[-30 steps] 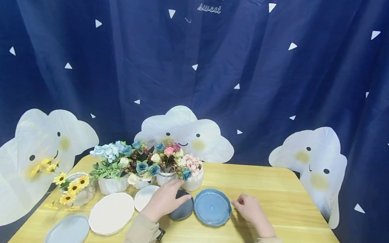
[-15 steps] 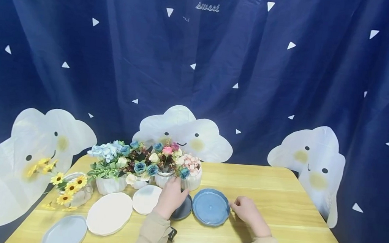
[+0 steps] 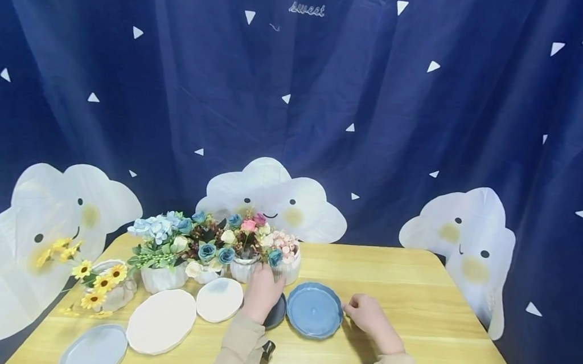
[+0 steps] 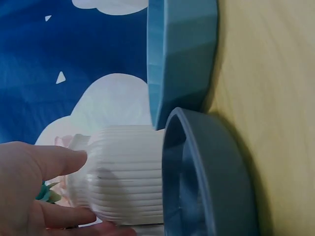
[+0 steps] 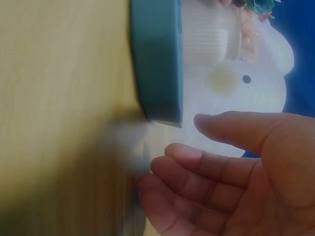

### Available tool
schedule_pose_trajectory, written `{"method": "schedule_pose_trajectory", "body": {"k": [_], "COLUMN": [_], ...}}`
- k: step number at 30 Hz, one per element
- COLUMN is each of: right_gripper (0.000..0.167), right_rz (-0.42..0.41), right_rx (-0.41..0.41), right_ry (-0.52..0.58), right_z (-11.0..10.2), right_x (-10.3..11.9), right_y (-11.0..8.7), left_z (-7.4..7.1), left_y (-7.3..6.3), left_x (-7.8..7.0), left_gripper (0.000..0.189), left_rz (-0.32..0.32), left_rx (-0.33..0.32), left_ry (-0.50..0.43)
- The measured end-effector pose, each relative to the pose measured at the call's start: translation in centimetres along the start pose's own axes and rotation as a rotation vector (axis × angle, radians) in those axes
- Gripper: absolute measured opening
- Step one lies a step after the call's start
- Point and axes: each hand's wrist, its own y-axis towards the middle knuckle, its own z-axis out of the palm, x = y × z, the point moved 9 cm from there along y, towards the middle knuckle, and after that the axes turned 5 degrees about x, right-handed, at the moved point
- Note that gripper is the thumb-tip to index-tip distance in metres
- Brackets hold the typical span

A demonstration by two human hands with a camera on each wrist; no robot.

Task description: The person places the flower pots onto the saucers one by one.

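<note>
My left hand (image 3: pixel 263 295) reaches over the dark plate (image 3: pixel 276 313), partly covering it. In the left wrist view its thumb and fingers are apart, close to a white ribbed pot (image 4: pixel 128 172) of pink flowers; whether they touch it I cannot tell. Beside that pot stands another white pot (image 3: pixel 241 270) holding blue, cream and pink roses. To the right lies a blue plate (image 3: pixel 314 310) with a raised, faceted rim. My right hand (image 3: pixel 367 315) is by that plate's right side, its fingers loosely bent and holding nothing, as the right wrist view shows.
Leftward are a round white plate (image 3: pixel 219 300), a larger white plate (image 3: pixel 161 321) and a pale grey-blue plate (image 3: pixel 94 349). Behind them stand pots of blue flowers (image 3: pixel 159 229) and yellow flowers (image 3: pixel 103 282). The wooden table (image 3: pixel 430 307) ends before a dark blue curtain (image 3: pixel 398 127).
My left hand has moved right and slightly forward toward the pots, uncovering the round white plate and covering more of the dark plate. The right hand has hardly moved. The view has shifted slightly.
</note>
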Motion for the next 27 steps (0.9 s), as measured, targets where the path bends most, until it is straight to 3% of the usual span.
{"method": "schedule_pose_trajectory", "body": {"k": [7, 15, 27], "right_gripper": [0.027, 0.027, 0.025], "right_rz": [-0.034, -0.024, -0.026], "right_rx": [-0.012, -0.013, -0.004], "right_ry": [-0.005, -0.009, -0.006], "right_z": [0.1, 0.3, 0.1], "right_x": [0.2, 0.1, 0.5], "right_y": [0.1, 0.2, 0.1], "left_z": [-0.3, 0.0, 0.8], "left_y": [0.5, 1.1, 1.8], "left_x": [-0.2, -0.3, -0.7], "left_gripper": [0.047, 0.052, 0.052], "left_rz": [-0.03, -0.12, -0.116], "left_rx": [-0.078, -0.07, -0.08], "left_ry": [0.023, -0.011, -0.003]}}
